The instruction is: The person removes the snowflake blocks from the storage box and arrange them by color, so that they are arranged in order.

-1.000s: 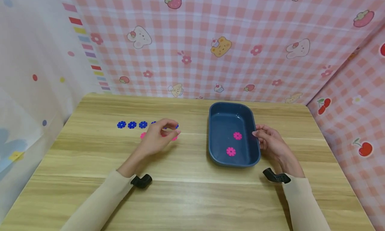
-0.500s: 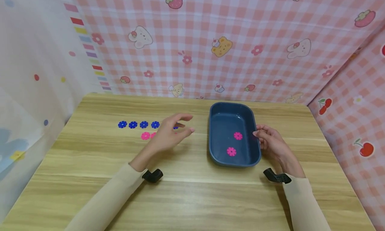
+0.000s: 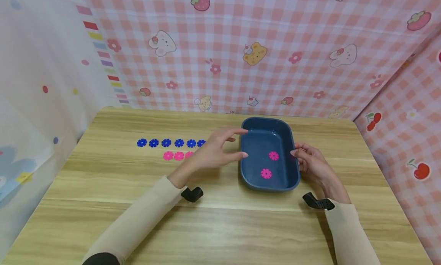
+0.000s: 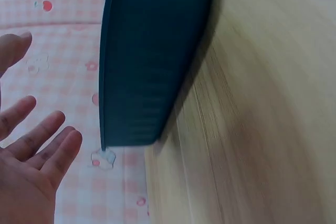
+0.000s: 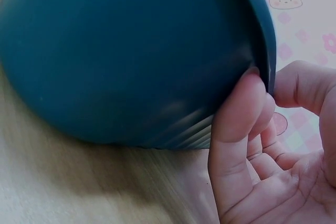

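Note:
A dark blue rectangular tub [image 3: 256, 142] stands on the table, with two pink notched plastic discs [image 3: 266, 174] lying flat on its floor. My right hand [image 3: 315, 163] holds the tub's right rim; in the right wrist view the thumb [image 5: 299, 85] lies at one side of that rim and the fingers [image 5: 236, 114] at the other. At the left rim hovers my left hand [image 3: 215, 150], thumb and fingers spread apart. Its palm [image 4: 26, 187] shows bare in the left wrist view. Behind that hand a row of pink notched discs [image 3: 178, 156] is partly hidden.
Several blue notched discs [image 3: 166, 143] form a row just beyond the pink ones. The wooden table [image 3: 220, 230] runs back to a pink checked cloth [image 3: 220, 85]. Black wrist mounts [image 3: 193, 194] stick out from both beige sleeves.
My left hand has moved right from over the disc rows to the tub's left rim, its fingers spreading wider. More discs now show behind it. The right hand and tub stay put.

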### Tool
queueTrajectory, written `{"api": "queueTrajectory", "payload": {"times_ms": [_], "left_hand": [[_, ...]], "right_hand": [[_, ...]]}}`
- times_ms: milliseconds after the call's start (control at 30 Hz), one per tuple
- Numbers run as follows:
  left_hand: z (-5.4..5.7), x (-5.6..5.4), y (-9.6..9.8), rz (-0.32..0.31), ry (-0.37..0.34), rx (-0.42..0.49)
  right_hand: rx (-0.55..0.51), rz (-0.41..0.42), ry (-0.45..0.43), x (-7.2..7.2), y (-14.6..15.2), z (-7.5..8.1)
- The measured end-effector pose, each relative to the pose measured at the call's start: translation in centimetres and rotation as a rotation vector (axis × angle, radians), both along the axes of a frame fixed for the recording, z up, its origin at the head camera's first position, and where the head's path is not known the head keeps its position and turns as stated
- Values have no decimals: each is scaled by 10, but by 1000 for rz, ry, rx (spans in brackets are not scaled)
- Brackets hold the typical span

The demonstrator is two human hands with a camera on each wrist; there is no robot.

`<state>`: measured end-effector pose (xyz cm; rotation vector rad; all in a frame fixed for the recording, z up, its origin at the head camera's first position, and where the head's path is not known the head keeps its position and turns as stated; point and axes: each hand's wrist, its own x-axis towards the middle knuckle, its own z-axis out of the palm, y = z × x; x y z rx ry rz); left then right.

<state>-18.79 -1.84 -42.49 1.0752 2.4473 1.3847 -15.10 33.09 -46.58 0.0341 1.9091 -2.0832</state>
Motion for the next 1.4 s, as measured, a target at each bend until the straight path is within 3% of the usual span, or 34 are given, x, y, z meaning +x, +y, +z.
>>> {"api": "queueTrajectory", "payload": {"times_ms": [400,633,733,1000,1233,1400], "left_hand": [[4,-11,41,-240,9,-100],[-5,-17,69,-359,-31,-216],[-8,-17,78,-372,-18,-311],[-9,-18,97,-368,119,-642],[-14,-15,103,-318,189,-736],[-15,-13,102,-290,180,-744]], "right_hand": [[9,3,-12,-1,0,2],[14,13,-10,-1,-2,2],[9,20,-4,-1,-3,3],[-18,7,2,-1,-3,5],[-21,-15,-8,0,-1,2],[-16,-24,-14,0,-1,-1]]}}
